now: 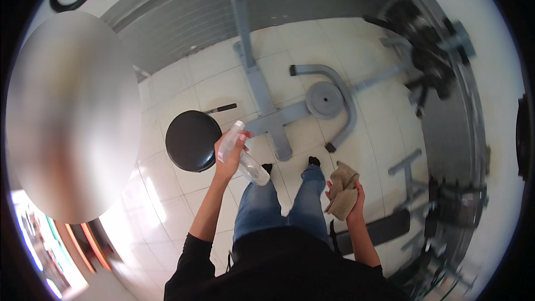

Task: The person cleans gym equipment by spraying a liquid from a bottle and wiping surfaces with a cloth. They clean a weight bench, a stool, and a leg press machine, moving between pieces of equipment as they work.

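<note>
My left hand (pixel 229 154) grips a clear plastic spray bottle (pixel 255 169) by its neck, the whitish top pointing up and away and the base towards my thighs. Just left of that hand is a round black padded seat (pixel 193 141) with a black-gripped handle (pixel 227 108) beside it. On the right, my right hand (pixel 357 200) holds a folded brown cloth (pixel 343 194), fingers under and around it. Between and beyond my hands lies the grey metal frame (pixel 267 92) of a gym machine, with a round grey disc (pixel 325 100) on it.
A curved grey tube (pixel 353 113) with black end caps rests on the tiled floor (pixel 196 79). More gym equipment (pixel 430 50) stands along the right wall, and a black padded bench (pixel 378 230) lies behind my right forearm. A large blurred patch hides the left side.
</note>
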Available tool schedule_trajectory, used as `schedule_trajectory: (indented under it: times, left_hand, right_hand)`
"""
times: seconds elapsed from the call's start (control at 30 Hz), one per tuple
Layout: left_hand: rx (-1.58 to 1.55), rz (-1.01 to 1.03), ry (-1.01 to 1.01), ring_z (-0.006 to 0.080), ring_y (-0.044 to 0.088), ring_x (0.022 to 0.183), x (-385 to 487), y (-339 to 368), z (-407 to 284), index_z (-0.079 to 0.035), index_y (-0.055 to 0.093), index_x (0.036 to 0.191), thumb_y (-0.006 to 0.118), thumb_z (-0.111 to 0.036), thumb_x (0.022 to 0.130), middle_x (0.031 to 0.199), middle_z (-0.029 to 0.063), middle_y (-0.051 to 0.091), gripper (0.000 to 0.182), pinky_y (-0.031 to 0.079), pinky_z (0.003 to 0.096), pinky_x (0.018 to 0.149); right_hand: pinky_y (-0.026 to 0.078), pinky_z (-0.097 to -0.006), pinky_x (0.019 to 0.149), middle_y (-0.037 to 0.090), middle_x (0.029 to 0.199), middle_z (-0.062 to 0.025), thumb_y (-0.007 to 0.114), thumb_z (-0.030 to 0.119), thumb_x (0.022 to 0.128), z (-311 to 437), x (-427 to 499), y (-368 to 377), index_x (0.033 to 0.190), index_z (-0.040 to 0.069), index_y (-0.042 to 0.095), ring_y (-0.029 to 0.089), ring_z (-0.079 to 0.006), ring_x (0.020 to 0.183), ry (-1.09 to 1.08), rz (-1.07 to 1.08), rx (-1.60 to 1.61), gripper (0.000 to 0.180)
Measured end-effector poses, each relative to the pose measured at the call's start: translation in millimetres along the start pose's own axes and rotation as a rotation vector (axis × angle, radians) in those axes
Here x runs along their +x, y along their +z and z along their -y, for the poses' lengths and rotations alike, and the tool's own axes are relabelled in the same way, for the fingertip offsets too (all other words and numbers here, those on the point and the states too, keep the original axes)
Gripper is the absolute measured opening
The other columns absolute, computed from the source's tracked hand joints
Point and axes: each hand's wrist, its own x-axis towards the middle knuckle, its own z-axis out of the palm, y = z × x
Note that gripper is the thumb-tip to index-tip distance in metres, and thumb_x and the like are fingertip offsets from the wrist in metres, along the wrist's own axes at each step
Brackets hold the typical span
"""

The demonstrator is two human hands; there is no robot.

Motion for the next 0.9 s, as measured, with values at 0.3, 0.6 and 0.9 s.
schedule_trajectory:
  times: [0.3,0.6,0.9]
  left_hand:
    - [0.333,-0.385,-0.193,0.0088,0.051,0.056,20,40,178,0.0,0.063,0.077,0.057,-0.041,0.088,0.062,0.0028,0.056,0.042,0.041,0.0241,0.053]
    - [0.093,-0.415,-0.503,0.0116,0.054,0.059,103,26,401,-0.001,0.06,0.073,0.051,-0.053,0.087,0.064,0.0047,0.057,0.054,0.046,0.0266,0.055]
    - [0.204,-0.336,-0.488,0.0129,0.054,0.066,178,8,521,-0.003,0.057,0.072,0.046,-0.058,0.087,0.067,0.0043,0.056,0.058,0.047,0.0287,0.059]
  right_hand:
    - [0.044,-0.0409,0.094,0.052,0.124,-0.0121,0.057,0.037,0.087,73,220,-99,0.132,0.007,0.04,0.053,-0.0273,0.11,0.498,-0.151,-0.556,0.057]
    - [0.046,-0.036,0.089,0.053,0.119,-0.012,0.06,0.034,0.085,24,505,-165,0.129,0.004,0.041,0.055,-0.0233,0.105,0.318,-0.013,-1.023,0.056]
    - [0.044,-0.0402,0.089,0.048,0.128,-0.0121,0.068,0.031,0.076,-113,683,-187,0.128,0.021,0.049,0.05,-0.0314,0.113,-1.062,0.891,-2.4,0.056]
